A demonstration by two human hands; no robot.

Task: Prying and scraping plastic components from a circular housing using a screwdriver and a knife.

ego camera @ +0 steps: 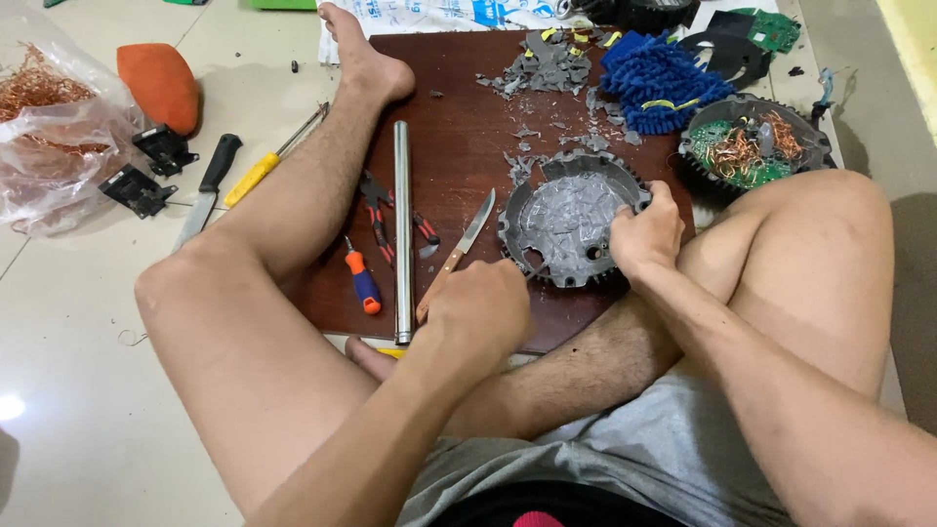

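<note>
Head view, left hand (480,310) fingers closed around knife (457,256) at frame centre, right hand (644,234) fingers gripping round grey plastic housing (566,220) rim

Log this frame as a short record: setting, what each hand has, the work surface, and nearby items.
setting: person seated on a tiled floor, legs around a brown board
left hand: closed on a wooden-handled knife, blade pointing away
right hand: gripping the rim of a round grey toothed casing
on board: metal rod, orange-handled screwdriver, pliers, grey fragments
right of board: second round casing with copper wire and green circuit board
left floor: bag of copper wire, black-handled knife
</note>
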